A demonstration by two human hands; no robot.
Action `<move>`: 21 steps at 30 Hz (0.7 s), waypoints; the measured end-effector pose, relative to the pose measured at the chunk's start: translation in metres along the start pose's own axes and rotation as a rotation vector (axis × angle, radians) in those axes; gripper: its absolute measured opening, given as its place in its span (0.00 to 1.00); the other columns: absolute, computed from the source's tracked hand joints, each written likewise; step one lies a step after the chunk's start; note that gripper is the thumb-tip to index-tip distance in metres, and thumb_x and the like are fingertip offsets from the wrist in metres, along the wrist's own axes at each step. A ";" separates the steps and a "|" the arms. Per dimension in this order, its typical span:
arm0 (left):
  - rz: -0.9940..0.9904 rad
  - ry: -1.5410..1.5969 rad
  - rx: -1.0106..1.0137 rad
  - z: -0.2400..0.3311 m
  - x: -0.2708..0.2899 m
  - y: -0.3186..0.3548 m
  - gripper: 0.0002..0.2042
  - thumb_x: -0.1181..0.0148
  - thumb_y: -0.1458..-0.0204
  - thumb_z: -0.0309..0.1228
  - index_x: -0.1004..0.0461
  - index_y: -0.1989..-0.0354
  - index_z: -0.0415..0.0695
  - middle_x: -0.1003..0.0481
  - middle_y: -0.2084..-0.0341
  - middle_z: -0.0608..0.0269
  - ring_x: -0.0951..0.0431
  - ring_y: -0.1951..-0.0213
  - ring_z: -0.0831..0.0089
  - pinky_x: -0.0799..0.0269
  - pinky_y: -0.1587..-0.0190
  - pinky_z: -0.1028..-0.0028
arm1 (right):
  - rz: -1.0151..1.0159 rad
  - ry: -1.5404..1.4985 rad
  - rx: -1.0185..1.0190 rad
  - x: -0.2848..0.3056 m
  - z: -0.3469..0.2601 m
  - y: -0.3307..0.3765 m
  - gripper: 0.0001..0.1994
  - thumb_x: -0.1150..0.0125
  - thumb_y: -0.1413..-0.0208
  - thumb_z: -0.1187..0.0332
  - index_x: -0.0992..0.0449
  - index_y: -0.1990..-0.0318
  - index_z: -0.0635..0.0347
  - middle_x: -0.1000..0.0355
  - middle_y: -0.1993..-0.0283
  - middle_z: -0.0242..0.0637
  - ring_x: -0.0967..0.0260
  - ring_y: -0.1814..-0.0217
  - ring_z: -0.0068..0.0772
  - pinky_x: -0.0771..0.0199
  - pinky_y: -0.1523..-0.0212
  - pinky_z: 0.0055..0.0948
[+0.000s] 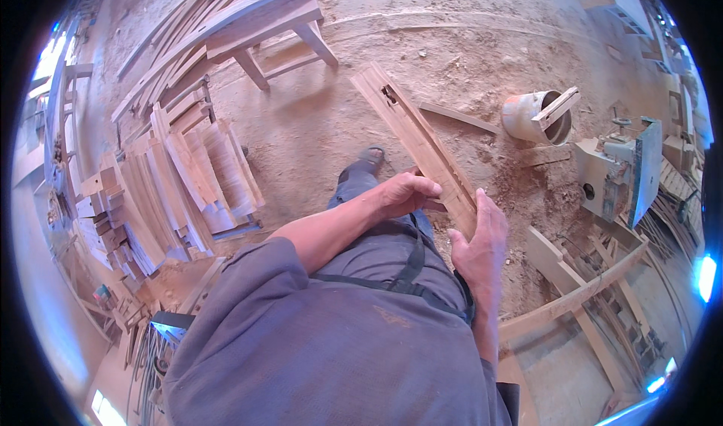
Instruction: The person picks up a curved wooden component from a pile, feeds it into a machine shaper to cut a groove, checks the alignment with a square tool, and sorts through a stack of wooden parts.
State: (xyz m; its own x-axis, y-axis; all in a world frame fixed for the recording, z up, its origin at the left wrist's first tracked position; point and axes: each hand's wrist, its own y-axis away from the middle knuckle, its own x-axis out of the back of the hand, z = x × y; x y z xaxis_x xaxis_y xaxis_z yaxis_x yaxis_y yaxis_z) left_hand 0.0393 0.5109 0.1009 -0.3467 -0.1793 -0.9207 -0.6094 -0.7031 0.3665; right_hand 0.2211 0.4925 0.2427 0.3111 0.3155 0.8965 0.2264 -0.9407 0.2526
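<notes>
Both hands hold one long wooden board [413,131] in front of my body, tilted with its far end up and to the left. A groove runs along its length, and a dark mortise hole shows near the far end. My left hand [410,193] is closed on the board's left edge, thumb on top and the other fingers partly hidden beneath. At the near end, my right hand [482,234] grips the right edge, with fingers along the side and thumb toward the end.
Stacked boards [181,178] stand at left, near a wooden bench [263,31]. A bucket [523,117] with a wood piece across its mouth is at right, beside a machine [617,166]. A curved wooden frame [572,298] lies at lower right. Sawdust covers the floor [467,65].
</notes>
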 end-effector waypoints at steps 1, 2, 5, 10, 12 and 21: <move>-0.001 -0.008 0.006 0.001 0.000 0.001 0.30 0.35 0.47 0.25 0.34 0.34 0.39 0.23 0.43 0.54 0.22 0.41 0.60 0.25 0.36 0.52 | -0.004 0.006 0.004 0.000 -0.003 -0.001 0.47 0.23 0.59 0.73 0.39 0.27 0.62 0.33 0.34 0.52 0.37 0.31 0.56 0.39 0.30 0.50; 0.009 -0.013 0.012 0.001 0.000 0.001 0.30 0.35 0.47 0.25 0.34 0.34 0.39 0.23 0.43 0.54 0.22 0.41 0.60 0.25 0.36 0.52 | -0.007 0.005 0.007 -0.001 -0.004 -0.002 0.48 0.23 0.59 0.73 0.40 0.27 0.62 0.33 0.34 0.52 0.37 0.31 0.56 0.39 0.30 0.50; 0.020 -0.022 0.028 0.001 0.002 -0.001 0.30 0.35 0.47 0.25 0.34 0.34 0.40 0.23 0.43 0.55 0.21 0.41 0.61 0.25 0.37 0.53 | -0.018 0.003 0.014 -0.002 -0.007 -0.007 0.49 0.22 0.59 0.72 0.41 0.26 0.62 0.33 0.34 0.53 0.36 0.32 0.57 0.38 0.30 0.50; 0.009 -0.039 0.076 0.005 0.001 -0.003 0.29 0.35 0.47 0.25 0.33 0.34 0.42 0.23 0.43 0.58 0.21 0.43 0.63 0.22 0.40 0.57 | -0.040 -0.014 -0.005 -0.004 -0.007 -0.014 0.50 0.21 0.60 0.71 0.42 0.26 0.63 0.33 0.34 0.53 0.36 0.32 0.56 0.38 0.30 0.50; -0.005 -0.038 0.071 0.004 0.001 -0.005 0.29 0.35 0.47 0.25 0.33 0.34 0.43 0.23 0.43 0.58 0.20 0.43 0.64 0.22 0.40 0.57 | -0.052 -0.025 0.009 -0.004 -0.006 -0.015 0.51 0.22 0.59 0.71 0.45 0.25 0.63 0.34 0.34 0.55 0.37 0.31 0.58 0.40 0.29 0.50; 0.059 -0.166 0.049 0.009 -0.015 -0.007 0.29 0.31 0.45 0.31 0.32 0.34 0.42 0.23 0.44 0.59 0.19 0.46 0.65 0.20 0.43 0.60 | -0.008 0.008 -0.008 -0.022 0.012 -0.022 0.52 0.21 0.59 0.69 0.45 0.25 0.64 0.31 0.36 0.54 0.33 0.33 0.58 0.35 0.32 0.50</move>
State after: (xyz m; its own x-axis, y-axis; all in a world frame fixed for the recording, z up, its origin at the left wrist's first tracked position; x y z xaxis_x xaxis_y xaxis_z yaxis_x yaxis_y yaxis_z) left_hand 0.0428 0.5244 0.1134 -0.4935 -0.1005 -0.8639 -0.6169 -0.6598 0.4291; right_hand 0.2201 0.5078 0.2128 0.3021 0.3223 0.8971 0.2214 -0.9391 0.2629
